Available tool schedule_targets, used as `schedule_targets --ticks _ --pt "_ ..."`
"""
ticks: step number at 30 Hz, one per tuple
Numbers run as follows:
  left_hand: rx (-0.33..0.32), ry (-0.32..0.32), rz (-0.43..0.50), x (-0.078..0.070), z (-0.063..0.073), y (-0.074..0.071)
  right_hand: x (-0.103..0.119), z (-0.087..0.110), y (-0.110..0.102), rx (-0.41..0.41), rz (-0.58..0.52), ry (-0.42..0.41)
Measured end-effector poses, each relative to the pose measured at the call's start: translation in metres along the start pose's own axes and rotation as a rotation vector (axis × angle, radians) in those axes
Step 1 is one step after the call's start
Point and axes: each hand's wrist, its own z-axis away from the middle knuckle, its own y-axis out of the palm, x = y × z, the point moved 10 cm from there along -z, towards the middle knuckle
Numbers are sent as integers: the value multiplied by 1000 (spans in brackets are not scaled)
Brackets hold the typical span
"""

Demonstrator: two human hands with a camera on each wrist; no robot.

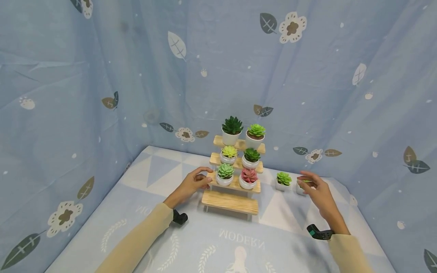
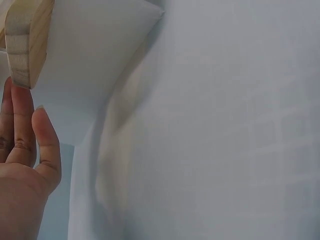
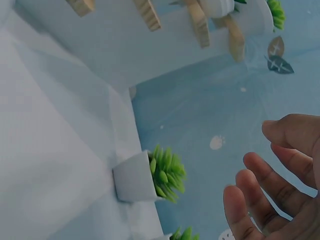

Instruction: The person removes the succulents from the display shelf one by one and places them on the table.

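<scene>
A tiered wooden stand [image 1: 230, 201] holds potted succulents in white pots on its upper three shelves; the lowest shelf is bare. My left hand [image 1: 194, 184] is at the left end of the second shelf from the bottom, next to a pale green succulent [image 1: 225, 171]. In the left wrist view, its fingertips meet the end of a wooden shelf [image 2: 24, 45], fingers fairly straight. Off to the right, my right hand [image 1: 317, 191] hovers by a small potted succulent [image 1: 300, 188], partly covering it. Its fingers are spread and loosely bent, apart from the pots in the right wrist view.
Another green succulent in a white square pot [image 1: 282, 182] stands between the stand and my right hand. A red succulent [image 1: 248, 177] sits on the second shelf from the bottom. Patterned blue curtains [image 1: 218, 76] enclose the cloth-covered table [image 1: 191, 242] at the back and sides.
</scene>
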Motion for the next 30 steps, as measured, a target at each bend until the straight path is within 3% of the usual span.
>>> schedule_targets --ticks 11,17,30 --pt "0 2 6 4 -1 -2 21 6 28 63 -49 -67" --pt "11 10 9 3 -2 0 30 1 45 84 -26 -58" --pt "13 8 10 1 -2 0 41 2 79 149 -83 -70"
